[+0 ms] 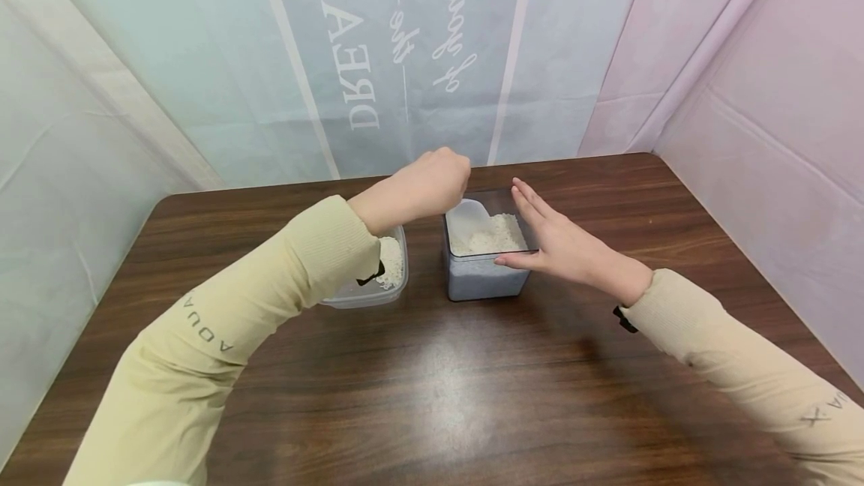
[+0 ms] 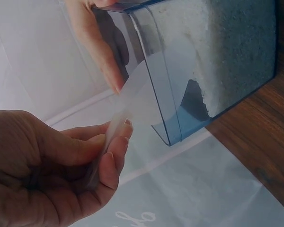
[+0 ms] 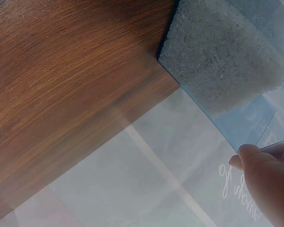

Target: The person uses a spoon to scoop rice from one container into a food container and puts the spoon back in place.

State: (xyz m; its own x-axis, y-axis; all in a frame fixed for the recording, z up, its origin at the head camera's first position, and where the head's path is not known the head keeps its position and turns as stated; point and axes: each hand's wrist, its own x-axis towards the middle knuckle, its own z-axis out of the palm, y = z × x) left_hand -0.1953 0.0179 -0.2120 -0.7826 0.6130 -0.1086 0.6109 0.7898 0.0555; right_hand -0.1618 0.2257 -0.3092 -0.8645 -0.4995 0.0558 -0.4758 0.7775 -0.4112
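Observation:
A clear blue-grey container [image 1: 484,283] of white rice [image 1: 508,234] stands in the middle of the head view. My left hand [image 1: 432,180] pinches the handle of a translucent white scoop [image 2: 149,90] between thumb and fingers. The scoop's bowl dips inside the container, against its left part, and touches the rice. At the container's right side, my right hand [image 1: 567,244] rests against the rim with straight fingers, the thumb along the near edge. In the right wrist view only part of that hand shows, at the rim's corner.
A clear plastic tub [image 1: 367,298] with some rice [image 1: 391,265] stands left of the container, partly hidden under my left sleeve. Both sit on a dark wooden table [image 1: 432,396]. A printed cloth [image 1: 418,58] hangs behind the table's far edge, with pale curtains either side.

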